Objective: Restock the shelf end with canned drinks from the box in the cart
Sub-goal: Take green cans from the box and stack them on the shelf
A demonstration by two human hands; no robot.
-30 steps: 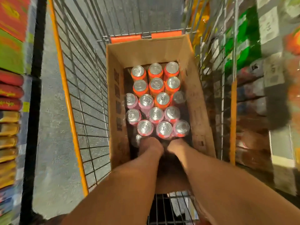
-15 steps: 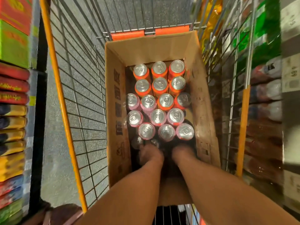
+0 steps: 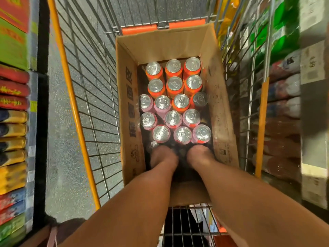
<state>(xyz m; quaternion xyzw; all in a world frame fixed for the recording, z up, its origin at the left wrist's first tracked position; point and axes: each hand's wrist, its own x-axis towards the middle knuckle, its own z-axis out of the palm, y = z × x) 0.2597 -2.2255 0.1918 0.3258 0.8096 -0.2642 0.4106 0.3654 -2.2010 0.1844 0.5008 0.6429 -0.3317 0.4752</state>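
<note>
Cart [image 3: 78, 111]: wire basket with orange rails, seen from above; grey speckled floor shows through its left side.
Box [image 3: 130, 107]: open brown cardboard carton standing in the cart, its far wall against the cart's far end; dark printed characters run down the inside of its left wall.
Cans [image 3: 173, 118]: upright in the box, silver tops with pull tabs facing up, packed in rows and touching one another. The far rows have orange bodies; the nearer rows have pink ones.
Lone can [image 3: 152, 145]: a partly shaded top at the near left of the pack, just beside the left hand.
Left hand [image 3: 164, 157]: reached down into the near end of the box, back of the hand uppermost, just near of the nearest row of cans. Its fingers point down into shadow, so whether they grip a can cannot be told.
Right hand [image 3: 200, 155]: beside the left hand, apart from it, also plunged into the dark near end of the box; possibly over a can, but its fingers are hidden and the grip cannot be told.
Forearms: both bare, entering from the near edge and converging on the box.
Left shelves [image 3: 13, 122]: stacked packs in red, green, yellow and blue.
Right shelves [image 3: 284, 97]: blurred bottles and green packs, with pale price tags.
</note>
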